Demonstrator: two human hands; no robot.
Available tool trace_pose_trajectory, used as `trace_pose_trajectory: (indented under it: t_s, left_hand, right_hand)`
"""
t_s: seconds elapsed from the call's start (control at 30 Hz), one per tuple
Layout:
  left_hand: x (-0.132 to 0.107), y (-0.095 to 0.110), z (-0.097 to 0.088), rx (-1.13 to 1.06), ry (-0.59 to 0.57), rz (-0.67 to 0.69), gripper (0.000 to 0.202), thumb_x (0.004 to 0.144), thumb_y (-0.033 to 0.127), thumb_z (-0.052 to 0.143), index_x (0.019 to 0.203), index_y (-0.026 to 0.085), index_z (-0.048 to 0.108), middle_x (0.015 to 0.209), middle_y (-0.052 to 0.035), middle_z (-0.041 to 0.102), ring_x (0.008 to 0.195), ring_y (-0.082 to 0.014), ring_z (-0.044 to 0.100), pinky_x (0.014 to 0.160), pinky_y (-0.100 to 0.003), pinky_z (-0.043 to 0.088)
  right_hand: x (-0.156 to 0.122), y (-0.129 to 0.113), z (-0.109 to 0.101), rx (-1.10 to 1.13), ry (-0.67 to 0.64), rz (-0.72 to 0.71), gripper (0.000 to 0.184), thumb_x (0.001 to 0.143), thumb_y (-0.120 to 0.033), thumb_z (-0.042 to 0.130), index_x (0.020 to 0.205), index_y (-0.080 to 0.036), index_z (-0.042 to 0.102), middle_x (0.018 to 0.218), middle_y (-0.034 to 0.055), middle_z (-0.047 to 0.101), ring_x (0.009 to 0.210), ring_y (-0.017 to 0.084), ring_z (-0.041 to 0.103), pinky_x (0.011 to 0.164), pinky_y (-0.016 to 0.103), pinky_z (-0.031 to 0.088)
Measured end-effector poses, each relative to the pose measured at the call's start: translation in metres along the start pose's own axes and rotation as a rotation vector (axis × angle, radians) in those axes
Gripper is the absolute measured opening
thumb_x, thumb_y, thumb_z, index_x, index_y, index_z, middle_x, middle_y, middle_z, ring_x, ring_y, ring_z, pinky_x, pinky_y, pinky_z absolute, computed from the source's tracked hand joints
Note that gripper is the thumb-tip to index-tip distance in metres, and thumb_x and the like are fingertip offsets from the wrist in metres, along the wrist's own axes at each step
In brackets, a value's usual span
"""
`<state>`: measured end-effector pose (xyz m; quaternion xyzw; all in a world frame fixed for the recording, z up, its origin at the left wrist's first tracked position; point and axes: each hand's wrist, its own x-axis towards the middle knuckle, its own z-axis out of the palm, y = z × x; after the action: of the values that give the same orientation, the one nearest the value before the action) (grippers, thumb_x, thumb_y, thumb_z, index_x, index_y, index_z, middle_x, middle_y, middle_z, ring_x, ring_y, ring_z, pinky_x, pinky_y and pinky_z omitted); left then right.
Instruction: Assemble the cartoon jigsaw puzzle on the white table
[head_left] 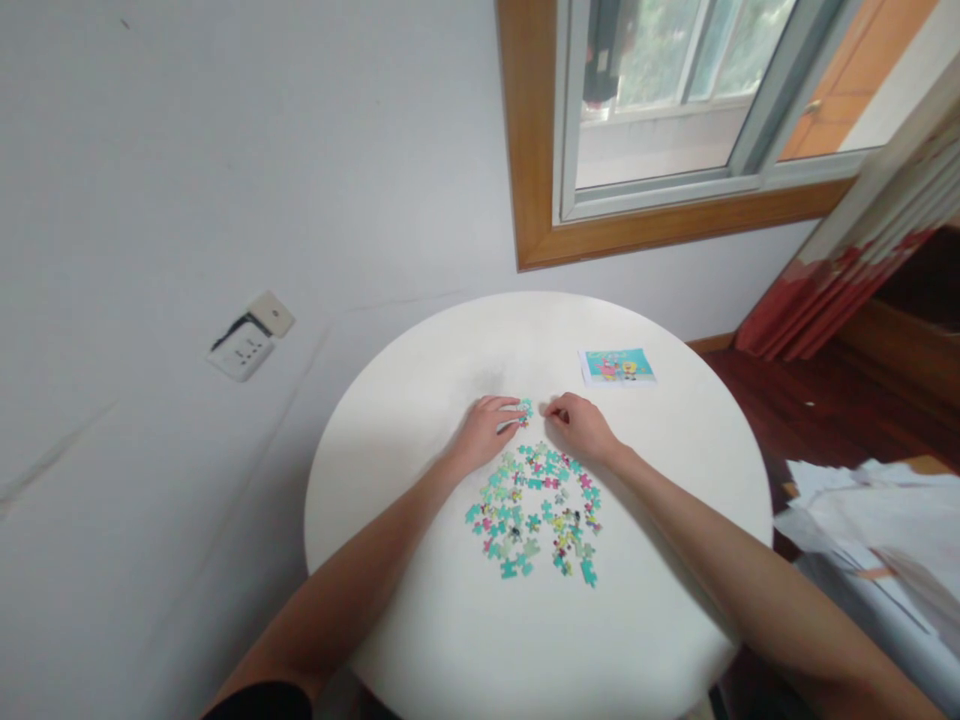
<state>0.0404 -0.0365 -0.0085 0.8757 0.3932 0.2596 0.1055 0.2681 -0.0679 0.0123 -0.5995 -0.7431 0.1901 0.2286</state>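
Note:
A scatter of several small teal, pink and green jigsaw pieces lies in the middle of a round white table. My left hand rests beyond the pile with its fingertips on a small joined cluster of teal pieces. My right hand lies just to the right of that cluster, its fingers curled and pinched together near the table top; whether a piece is in them is hidden. A small colourful picture card lies on the table further back right.
The table stands against a pale wall with a loose white wall socket at left. A wood-framed window is above, a red and white curtain at right. White papers lie at the right over a dark wooden floor.

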Motion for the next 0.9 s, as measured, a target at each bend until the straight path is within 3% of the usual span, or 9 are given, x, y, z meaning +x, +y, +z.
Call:
trace_pose_trajectory:
  t_s: [0.9]
  left_hand:
    - [0.0000, 0.0050, -0.0023, -0.047, 0.025, -0.025, 0.029, 0.087, 0.020, 0.066, 0.114, 0.029, 0.072, 0.122, -0.0036, 0.067, 0.114, -0.0233, 0.060, 0.104, -0.044, 0.046]
  right_hand:
    - [0.0004, 0.0018, 0.0007, 0.001, 0.003, -0.020, 0.023, 0.085, -0.016, 0.056, 0.097, -0.020, 0.076, 0.098, 0.0049, 0.072, 0.082, 0.015, 0.062, 0.075, 0.023, 0.042]
